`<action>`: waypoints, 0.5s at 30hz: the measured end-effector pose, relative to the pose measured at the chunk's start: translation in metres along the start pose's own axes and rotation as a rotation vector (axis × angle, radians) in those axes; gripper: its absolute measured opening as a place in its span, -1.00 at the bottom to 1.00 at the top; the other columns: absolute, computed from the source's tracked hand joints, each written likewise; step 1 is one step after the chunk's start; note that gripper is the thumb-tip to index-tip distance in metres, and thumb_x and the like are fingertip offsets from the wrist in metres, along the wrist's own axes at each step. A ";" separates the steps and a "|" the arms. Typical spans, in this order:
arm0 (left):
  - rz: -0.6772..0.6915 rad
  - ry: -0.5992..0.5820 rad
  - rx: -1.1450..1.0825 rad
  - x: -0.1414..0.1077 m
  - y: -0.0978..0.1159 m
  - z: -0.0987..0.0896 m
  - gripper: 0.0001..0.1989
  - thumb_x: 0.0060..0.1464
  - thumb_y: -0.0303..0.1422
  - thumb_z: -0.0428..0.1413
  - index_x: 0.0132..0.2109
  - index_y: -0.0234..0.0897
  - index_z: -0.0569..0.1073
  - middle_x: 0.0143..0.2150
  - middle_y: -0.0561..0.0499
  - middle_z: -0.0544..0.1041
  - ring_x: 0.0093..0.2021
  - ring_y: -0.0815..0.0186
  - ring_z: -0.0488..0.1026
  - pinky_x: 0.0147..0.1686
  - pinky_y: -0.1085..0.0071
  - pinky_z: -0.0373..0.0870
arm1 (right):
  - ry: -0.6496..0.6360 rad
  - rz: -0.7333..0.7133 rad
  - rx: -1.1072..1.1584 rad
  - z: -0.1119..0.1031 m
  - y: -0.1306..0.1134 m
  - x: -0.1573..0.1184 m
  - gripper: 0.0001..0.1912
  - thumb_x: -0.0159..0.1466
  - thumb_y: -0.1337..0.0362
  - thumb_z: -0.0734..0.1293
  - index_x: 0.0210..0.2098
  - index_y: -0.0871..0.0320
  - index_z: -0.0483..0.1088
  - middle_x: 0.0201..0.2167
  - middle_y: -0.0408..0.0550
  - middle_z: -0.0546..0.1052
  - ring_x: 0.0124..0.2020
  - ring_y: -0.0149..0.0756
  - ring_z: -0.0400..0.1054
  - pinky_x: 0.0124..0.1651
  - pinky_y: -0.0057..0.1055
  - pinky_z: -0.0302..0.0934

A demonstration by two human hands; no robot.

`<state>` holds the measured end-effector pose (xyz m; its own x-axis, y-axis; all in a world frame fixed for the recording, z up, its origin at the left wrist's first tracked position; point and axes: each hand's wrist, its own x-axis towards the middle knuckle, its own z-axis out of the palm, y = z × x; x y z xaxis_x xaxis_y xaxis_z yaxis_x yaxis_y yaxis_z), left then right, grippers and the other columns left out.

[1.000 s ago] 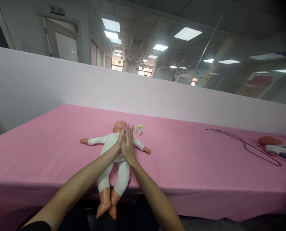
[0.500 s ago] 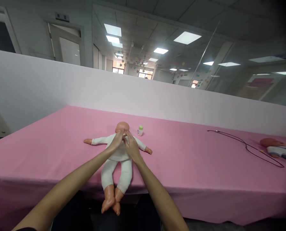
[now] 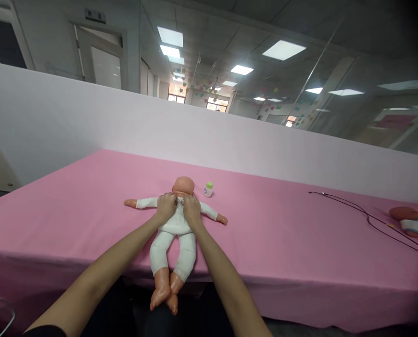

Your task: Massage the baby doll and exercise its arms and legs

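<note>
The left hand [image 3: 166, 207] and right hand [image 3: 192, 208] have moved apart, onto the top of the doll [image 3: 175, 225], fingers curled; I can't tell if they pinch. It lies on the pink table [image 3: 265, 224], before a white wall [image 3: 195, 135].

Open pink cloth [image 3: 265, 215] stretched right of the doll [image 3: 177, 222]; the bottle [image 3: 208, 189] blocked close passage past its head.

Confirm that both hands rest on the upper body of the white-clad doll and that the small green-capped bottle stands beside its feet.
Not quite. The left hand and right hand do rest on the upper body of the white-clad doll, but the head camera's view shows the small green-capped bottle standing beside its head.
</note>
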<state>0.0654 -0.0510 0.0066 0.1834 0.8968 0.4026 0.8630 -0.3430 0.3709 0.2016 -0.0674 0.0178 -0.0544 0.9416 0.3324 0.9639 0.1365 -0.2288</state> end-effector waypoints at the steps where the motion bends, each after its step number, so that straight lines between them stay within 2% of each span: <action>1: -0.002 -0.010 0.003 0.001 0.001 -0.001 -0.75 0.26 -0.51 0.00 -0.13 -0.32 0.59 -0.17 -0.26 0.61 -0.11 0.00 0.54 -0.09 0.17 0.34 | -0.001 -0.001 0.002 0.000 0.000 0.001 -0.67 0.47 0.42 0.13 -0.02 0.20 0.51 0.00 0.22 0.60 0.03 0.00 0.41 0.12 -0.17 0.24; 4: 0.015 -0.040 -0.002 0.001 0.004 -0.004 -0.71 0.27 -0.53 -0.03 -0.19 -0.31 0.61 -0.18 -0.27 0.60 -0.10 -0.01 0.53 -0.05 0.13 0.33 | -0.021 -0.006 -0.007 -0.003 -0.001 -0.003 -0.62 0.46 0.44 0.09 -0.06 0.23 0.54 -0.03 0.25 0.60 -0.01 0.02 0.42 0.09 -0.15 0.24; 7: 0.088 -0.023 -0.001 -0.005 0.007 -0.010 -0.68 0.30 -0.53 -0.05 -0.20 -0.29 0.61 -0.02 -0.31 0.56 0.06 -0.05 0.47 0.07 0.09 0.31 | -0.054 -0.063 -0.022 -0.009 -0.004 -0.013 -0.59 0.46 0.47 0.07 -0.07 0.27 0.55 -0.02 0.29 0.58 0.04 0.06 0.40 0.13 -0.12 0.21; 9: 0.160 -0.020 -0.005 -0.011 0.006 -0.017 -0.70 0.33 -0.46 -0.03 -0.19 -0.29 0.61 0.06 -0.33 0.52 0.12 -0.08 0.42 0.11 0.06 0.31 | -0.042 -0.088 -0.019 -0.013 -0.004 -0.021 -0.60 0.46 0.45 0.08 0.00 0.27 0.53 0.07 0.32 0.54 0.11 0.09 0.36 0.16 -0.10 0.21; 12: 0.230 -0.116 -0.084 -0.017 0.004 -0.025 -0.79 0.31 -0.42 0.04 -0.18 -0.28 0.59 -0.05 -0.29 0.53 -0.02 -0.04 0.47 0.05 0.08 0.36 | -0.035 -0.093 0.054 -0.013 -0.005 -0.028 -0.63 0.48 0.42 0.10 0.09 0.20 0.48 0.17 0.26 0.48 0.15 0.04 0.34 0.16 -0.12 0.24; 15: 0.238 -0.168 -0.133 -0.019 0.004 -0.027 -0.86 0.17 -0.52 0.12 -0.32 -0.25 0.52 -0.23 -0.18 0.54 -0.16 0.04 0.50 -0.01 0.15 0.37 | -0.100 -0.097 0.079 -0.009 -0.008 -0.025 -0.65 0.46 0.45 0.11 0.00 0.18 0.50 0.01 0.22 0.56 0.02 -0.02 0.43 0.08 -0.17 0.28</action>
<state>0.0525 -0.0775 0.0232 0.4574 0.8170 0.3512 0.7197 -0.5721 0.3935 0.1974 -0.0947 0.0195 -0.1754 0.9483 0.2647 0.9294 0.2481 -0.2731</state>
